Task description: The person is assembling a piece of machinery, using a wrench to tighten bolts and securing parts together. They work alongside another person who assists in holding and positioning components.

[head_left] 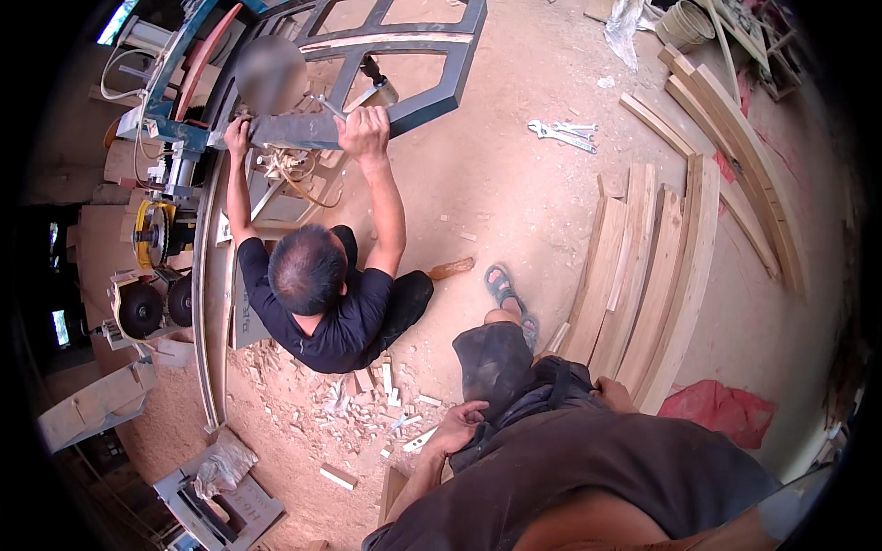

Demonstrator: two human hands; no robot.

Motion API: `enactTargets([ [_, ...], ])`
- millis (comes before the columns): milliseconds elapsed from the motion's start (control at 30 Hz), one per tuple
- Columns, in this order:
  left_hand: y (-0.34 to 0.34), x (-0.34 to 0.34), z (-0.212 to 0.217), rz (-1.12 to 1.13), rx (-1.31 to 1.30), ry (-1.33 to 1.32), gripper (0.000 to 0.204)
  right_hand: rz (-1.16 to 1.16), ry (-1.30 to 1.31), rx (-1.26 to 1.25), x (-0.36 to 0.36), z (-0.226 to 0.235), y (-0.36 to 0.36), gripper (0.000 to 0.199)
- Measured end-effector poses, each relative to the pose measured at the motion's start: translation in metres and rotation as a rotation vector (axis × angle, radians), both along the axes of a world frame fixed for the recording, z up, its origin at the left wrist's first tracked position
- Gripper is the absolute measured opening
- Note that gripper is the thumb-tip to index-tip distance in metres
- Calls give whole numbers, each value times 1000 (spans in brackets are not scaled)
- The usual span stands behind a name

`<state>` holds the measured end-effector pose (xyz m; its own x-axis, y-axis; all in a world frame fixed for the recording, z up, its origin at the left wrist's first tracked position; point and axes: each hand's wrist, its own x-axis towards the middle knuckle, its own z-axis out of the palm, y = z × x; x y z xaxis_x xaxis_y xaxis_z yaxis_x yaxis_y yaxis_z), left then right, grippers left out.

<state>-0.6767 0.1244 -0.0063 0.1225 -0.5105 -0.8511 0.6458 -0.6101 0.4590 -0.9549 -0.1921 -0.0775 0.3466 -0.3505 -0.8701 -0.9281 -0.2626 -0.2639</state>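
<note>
My left hand [458, 428] rests beside my dark trousers [496, 369], its fingers loosely extended against the cloth and nothing held in them. On my other side, my right hand [614, 395] lies near the thigh, close to long wooden beams [648, 275]; its fingers are mostly hidden, so its grip is unclear. A co-worker in a dark shirt [344, 317] crouches ahead on the left. Both of that person's hands [365, 134] grip the near edge of a dark machine frame [413, 118].
Adjustable and open-ended wrenches [562, 134] lie on the dusty floor. Wood offcuts [386, 386] are scattered behind the co-worker. Circular blades [141, 309] sit on machinery at the left. Curved timbers [749, 156] and a red cloth [718, 413] are at the right.
</note>
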Motion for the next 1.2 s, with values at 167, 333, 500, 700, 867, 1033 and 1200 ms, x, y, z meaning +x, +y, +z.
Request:
enactTargets([
  [167,-116,47,-33,-61,-3,-70,54,44,78,-5,53,-5,-102,24],
  [333,-236,98,-73,-93,-115,-29,53,144,127,33,74,-58,-218,38],
  [500,-283,143,-50,-218,-41,33,55,72,189,407,196,36,-318,26],
  [700,-397,177,-71,-253,19,-99,58,452,199,448,327,81,-426,34],
  [867,-525,275,-170,561,100,-439,60,966,-178,566,417,-55,-525,31],
  [1033,-576,444,-286,692,457,-1463,48,1477,-384,95,630,-181,-596,28],
  [1200,-580,592,-290,1180,392,-1717,42,1233,-777,-22,761,-339,-615,27],
])
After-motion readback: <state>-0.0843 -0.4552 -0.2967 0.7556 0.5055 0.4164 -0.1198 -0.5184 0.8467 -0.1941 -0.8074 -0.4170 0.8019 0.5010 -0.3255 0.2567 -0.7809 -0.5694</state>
